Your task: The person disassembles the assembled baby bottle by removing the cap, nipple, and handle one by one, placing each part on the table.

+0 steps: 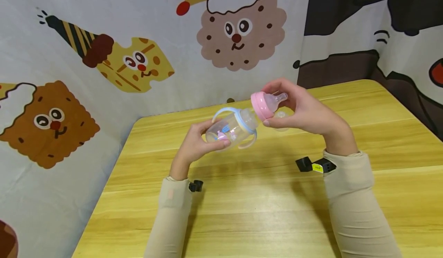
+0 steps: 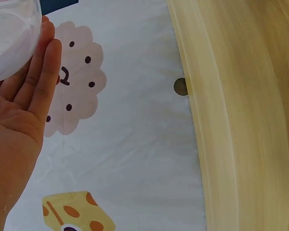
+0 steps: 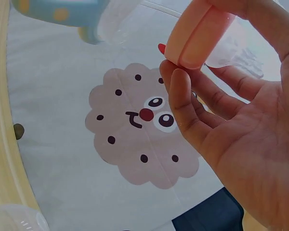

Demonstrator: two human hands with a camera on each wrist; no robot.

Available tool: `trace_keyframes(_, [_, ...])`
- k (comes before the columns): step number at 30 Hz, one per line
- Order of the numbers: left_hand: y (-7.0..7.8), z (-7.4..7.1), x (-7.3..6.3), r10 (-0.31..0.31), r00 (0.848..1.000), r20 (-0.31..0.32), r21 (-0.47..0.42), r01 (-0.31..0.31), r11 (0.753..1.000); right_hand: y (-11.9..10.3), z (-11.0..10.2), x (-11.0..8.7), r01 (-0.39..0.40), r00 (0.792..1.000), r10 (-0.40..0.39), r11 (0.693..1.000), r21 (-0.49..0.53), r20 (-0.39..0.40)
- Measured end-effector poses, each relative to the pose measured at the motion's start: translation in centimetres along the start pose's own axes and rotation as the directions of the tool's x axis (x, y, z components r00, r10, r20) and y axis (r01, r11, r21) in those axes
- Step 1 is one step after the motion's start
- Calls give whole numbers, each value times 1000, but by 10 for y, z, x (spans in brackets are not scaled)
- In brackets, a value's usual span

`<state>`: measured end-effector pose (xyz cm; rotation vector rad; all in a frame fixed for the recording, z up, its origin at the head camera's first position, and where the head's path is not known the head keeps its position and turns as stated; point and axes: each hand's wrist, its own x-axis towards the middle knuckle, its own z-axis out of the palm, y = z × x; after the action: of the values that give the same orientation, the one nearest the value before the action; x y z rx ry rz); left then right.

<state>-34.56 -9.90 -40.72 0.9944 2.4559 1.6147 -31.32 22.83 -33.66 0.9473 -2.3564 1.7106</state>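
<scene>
So both hands are up above the light wood-grain table [image 1: 242, 219], beige sleeves [image 1: 353, 200] reaching in from the near edge. The left hand [image 1: 194, 144] has hold of a clear plastic baby bottle [image 1: 226, 129], thumb across the front and fingers behind. Right hand [image 1: 304, 110] is bent in at the wrist, pinching a pink plastic screw ring [image 1: 261, 106] with a clear teat [image 1: 273, 101] poking out, teat aimed away from the bottle.

The bottle is tilted, neck up toward the ring. They're just beside each other, and the right wrist view shows a gap between them.

Around that: a clear domed cover [image 1: 282, 128] sits on the table past the right hand, which partly blocks it in the head view. Behind the table hangs a white cartoon-print cloth [image 1: 155, 4], and there's a small black camera [image 1: 196, 185] at the left cuff.

The bottle's see-through with blue and pink print, plus a pale blue collar [image 1: 243, 121] with two handles. Can't tell if there's anything inside.
</scene>
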Motion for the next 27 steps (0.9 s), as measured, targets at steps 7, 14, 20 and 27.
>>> trace_keyframes(7, [-1, -1, 0, -20, 1000, -2, 7, 20, 1000, -1, 0, -1, 2, 1000, -2, 1000, -4, -11])
trace_keyframes(14, [-2, 0, 0, -48, 999, -4, 5, 48, 999, -1, 0, 0, 42, 998, -43, 999, -8, -39])
trace_keyframes(20, [-6, 0, 0, -42, 999, 2, 9, 42, 999, 0, 0, 0, 102, 991, -104, 994, -26, -80])
trace_keyframes(27, [-8, -1, -1, -58, 998, 9, 12, 58, 998, -3, 0, -1, 103, 985, -103, 995, -7, -137])
